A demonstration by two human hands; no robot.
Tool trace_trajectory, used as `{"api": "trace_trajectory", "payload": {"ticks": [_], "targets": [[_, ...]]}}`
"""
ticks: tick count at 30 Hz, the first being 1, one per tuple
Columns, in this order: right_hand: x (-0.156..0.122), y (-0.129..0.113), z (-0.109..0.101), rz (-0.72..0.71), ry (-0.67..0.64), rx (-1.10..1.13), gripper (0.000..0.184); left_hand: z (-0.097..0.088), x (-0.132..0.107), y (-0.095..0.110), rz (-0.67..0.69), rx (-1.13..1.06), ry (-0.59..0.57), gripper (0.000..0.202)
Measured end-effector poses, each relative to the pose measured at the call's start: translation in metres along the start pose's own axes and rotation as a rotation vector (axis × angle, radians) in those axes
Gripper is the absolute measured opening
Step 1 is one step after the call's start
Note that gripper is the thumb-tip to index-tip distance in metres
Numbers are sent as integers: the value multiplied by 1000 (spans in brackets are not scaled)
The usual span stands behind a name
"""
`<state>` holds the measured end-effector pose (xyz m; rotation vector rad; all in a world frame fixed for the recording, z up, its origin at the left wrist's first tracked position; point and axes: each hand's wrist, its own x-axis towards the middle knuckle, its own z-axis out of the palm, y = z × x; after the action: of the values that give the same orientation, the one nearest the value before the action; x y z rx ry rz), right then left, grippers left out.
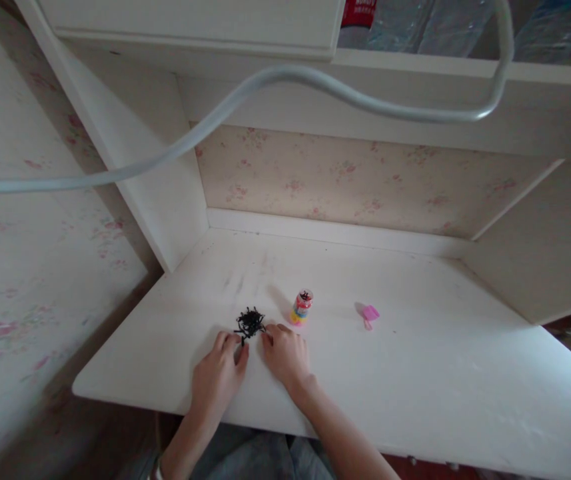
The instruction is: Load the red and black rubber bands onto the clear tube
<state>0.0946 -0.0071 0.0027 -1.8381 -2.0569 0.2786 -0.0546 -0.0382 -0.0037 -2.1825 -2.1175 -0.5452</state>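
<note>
A small heap of thin black hair ties (250, 322) lies on the white desk. My left hand (218, 370) is at its near left side, thumb and fingertips curled about a black hair tie at the heap's edge. On the right side my right hand (285, 353) has its fingers bent together, with the end of a black hair tie at the fingertips. Just behind my right hand stands an upright clear jar (302, 308) with pink, yellow and blue colours and some black ties at its top. Farther right lies a small pink object (370, 313), possibly a lid with a strap.
The white desk (440, 373) has side panels and a low back ledge (335, 229). A pale cable or tube (345, 97) crosses the view above. Overhead, a shelf (415, 70) carries plastic bottles (405, 23). Flowered wallpaper (25, 280) covers the wall at left.
</note>
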Motion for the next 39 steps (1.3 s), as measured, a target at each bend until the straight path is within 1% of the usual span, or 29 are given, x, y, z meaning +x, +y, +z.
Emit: {"api": "trace_trajectory", "payload": {"ticks": [4,9,11,13,16,19,21,23,26,29,33,39], "targets": [[1,-1,2,-7,-10,-8,24,3,0,-3,20,3,11,19],[-3,4,-5,2,0,-4,26,4,-2,-9,4,-48,40,22],[-4,9,-10,22,24,33,26,4,-1,-11,-14,-58,64,23],[-6,15,-17,16,58,125,26,5,2,-12,-23,-63,78,23],[-10,22,-32,-21,117,331,28,6,7,-15,-39,-76,70,24],[-10,29,-55,-21,172,476,30,9,10,-18,-36,-96,72,23],[-6,34,-73,-1,230,507,30,11,10,-20,-30,-105,83,23],[1,40,-89,25,301,493,29,12,10,-21,-33,-116,98,22],[15,50,-104,33,339,430,30,13,8,-22,-53,-140,119,21],[24,56,-104,15,322,368,30,13,7,-22,-63,-162,126,21],[28,55,-99,-6,290,349,30,14,7,-24,-55,-206,157,21],[26,56,-99,20,334,379,31,18,9,-30,-33,-306,194,22]]}}
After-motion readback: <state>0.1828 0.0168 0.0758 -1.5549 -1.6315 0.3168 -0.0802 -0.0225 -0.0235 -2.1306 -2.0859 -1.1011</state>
